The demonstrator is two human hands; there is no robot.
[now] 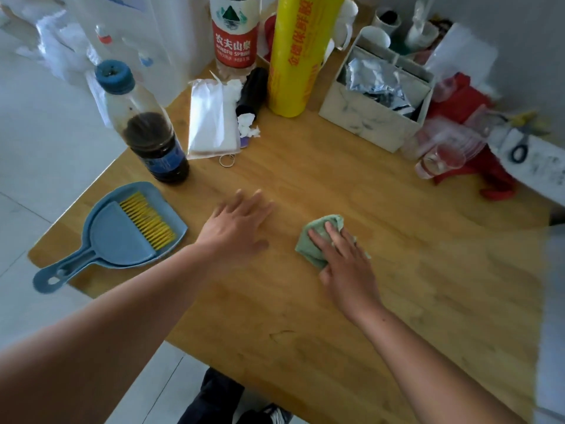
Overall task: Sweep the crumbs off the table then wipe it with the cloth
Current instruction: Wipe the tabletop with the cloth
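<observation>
A crumpled green cloth [322, 237] lies on the wooden table [397, 286] near its middle. My right hand [345, 264] lies flat on the cloth with straight fingers, pressing it to the wood. My left hand [235, 228] rests palm down on the bare table to the left of the cloth, fingers spread, holding nothing. At the table's left edge sits a blue dustpan [101, 240] with a small blue brush with yellow bristles [146, 220] nested in it. I see no crumbs on the tabletop.
A dark-liquid bottle [146, 127] stands behind the dustpan. Along the back stand a white packet [211, 117], a water bottle [234, 38], a yellow wrap roll [295, 53] and a beige box [376, 102]. Plastic cups [443, 151] and red fabric lie right.
</observation>
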